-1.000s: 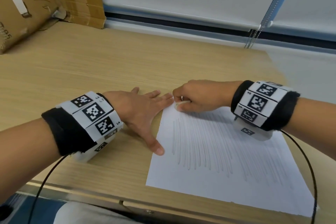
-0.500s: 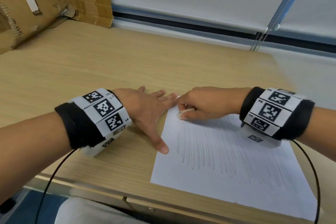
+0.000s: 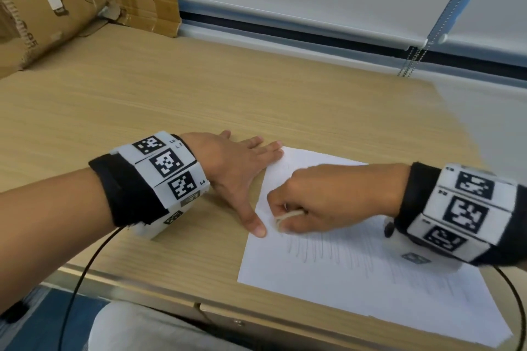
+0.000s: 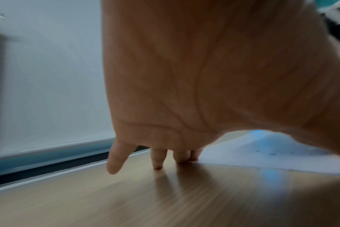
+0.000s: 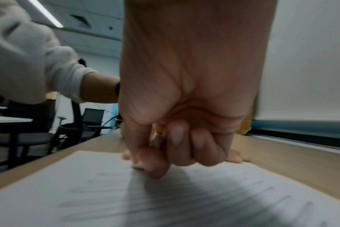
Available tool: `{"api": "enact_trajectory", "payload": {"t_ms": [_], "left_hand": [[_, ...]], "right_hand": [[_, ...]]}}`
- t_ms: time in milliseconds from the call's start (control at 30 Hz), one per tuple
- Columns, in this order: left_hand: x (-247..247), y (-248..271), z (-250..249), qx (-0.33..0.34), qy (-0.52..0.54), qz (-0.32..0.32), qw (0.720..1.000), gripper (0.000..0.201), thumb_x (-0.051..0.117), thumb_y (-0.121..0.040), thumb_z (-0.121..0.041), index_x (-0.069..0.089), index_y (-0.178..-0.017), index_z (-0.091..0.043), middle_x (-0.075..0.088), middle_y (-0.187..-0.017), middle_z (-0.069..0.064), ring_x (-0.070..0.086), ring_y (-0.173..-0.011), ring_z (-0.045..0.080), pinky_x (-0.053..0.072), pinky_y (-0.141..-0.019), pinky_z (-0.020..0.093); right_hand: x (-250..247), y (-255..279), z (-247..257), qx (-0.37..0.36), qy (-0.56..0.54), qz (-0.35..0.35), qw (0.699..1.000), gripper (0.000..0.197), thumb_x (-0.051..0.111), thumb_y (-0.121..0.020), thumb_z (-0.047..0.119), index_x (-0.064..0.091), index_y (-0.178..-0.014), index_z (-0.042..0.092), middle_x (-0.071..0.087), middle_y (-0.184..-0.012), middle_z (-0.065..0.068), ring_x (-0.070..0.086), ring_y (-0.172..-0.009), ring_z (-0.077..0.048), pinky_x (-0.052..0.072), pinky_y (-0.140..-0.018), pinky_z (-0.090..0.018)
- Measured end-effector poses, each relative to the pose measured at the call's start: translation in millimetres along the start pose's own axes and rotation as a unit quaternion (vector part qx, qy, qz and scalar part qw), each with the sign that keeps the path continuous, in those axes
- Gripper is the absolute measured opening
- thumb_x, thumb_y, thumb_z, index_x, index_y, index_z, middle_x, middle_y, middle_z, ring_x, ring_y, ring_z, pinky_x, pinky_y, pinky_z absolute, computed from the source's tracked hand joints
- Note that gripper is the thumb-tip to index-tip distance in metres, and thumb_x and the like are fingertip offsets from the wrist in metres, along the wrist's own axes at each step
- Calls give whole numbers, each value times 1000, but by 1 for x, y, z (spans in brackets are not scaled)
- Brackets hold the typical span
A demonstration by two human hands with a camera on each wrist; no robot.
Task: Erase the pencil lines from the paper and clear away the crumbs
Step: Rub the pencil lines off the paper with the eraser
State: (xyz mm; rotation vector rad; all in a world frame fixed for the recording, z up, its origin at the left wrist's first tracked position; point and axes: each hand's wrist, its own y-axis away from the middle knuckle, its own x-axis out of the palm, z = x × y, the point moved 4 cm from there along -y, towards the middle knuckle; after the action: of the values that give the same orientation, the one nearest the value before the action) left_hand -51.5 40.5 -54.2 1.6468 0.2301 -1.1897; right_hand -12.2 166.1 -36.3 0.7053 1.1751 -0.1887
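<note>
A white sheet of paper (image 3: pixel 356 288) with many grey pencil lines (image 3: pixel 328 251) lies on the wooden desk (image 3: pixel 199 100) at the right. My right hand (image 3: pixel 322 202) is curled round a small pale eraser (image 3: pixel 283 219) and presses it on the paper near its left edge. My left hand (image 3: pixel 242 168) lies flat with fingers spread, its fingertips (image 3: pixel 273 148) on the sheet's far left corner and its thumb on the left edge. From the right wrist view the fingers (image 5: pixel 177 147) curl over the eraser above the lined paper (image 5: pixel 126 199). In the left wrist view the straight fingers (image 4: pixel 157 159) touch the desk beside the paper (image 4: pixel 262 156).
Cardboard boxes (image 3: pixel 71 3) stand at the desk's back left. A window blind with a bead chain (image 3: pixel 410 63) runs along the back wall. The desk's front edge (image 3: pixel 171 299) is close to my body. Cables hang from both wristbands.
My right hand has dragged the eraser down the sheet toward me, along the leftmost lines. My left hand stays pressed on the paper's corner. The tops of the left lines look fainter.
</note>
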Motion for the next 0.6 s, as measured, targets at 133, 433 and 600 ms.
{"api": "enact_trajectory", "payload": {"t_ms": [133, 433, 600], "left_hand": [[-1, 0, 0, 1, 3, 0, 1000, 146, 62, -47, -91, -24, -150, -33, -32, -153, -22, -23, -145, 9, -7, -116, 61], [-1, 0, -2, -7, -5, 10, 1000, 143, 62, -51, -89, -29, -147, -34, -35, -152, -22, -26, -144, 9, -9, -115, 62], [-2, 1, -3, -10, -10, 18, 1000, 143, 63, -52, -87, -31, -146, -34, -37, -151, -20, -28, -144, 10, -8, -114, 63]], "right_hand": [[-15, -2, -15, 39, -7, -39, 998, 24, 51, -94, 39, 57, -87, 18, 50, -64, 10, 44, -53, -8, 34, -53, -22], [-5, 0, -10, 31, -23, -25, 999, 26, 51, -93, 42, 56, -83, 19, 51, -63, 9, 45, -54, -10, 36, -54, -23], [3, 4, 4, -10, -31, -2, 999, 25, 52, -93, 41, 55, -83, 19, 50, -59, 9, 45, -52, -10, 36, -53, -20]]}}
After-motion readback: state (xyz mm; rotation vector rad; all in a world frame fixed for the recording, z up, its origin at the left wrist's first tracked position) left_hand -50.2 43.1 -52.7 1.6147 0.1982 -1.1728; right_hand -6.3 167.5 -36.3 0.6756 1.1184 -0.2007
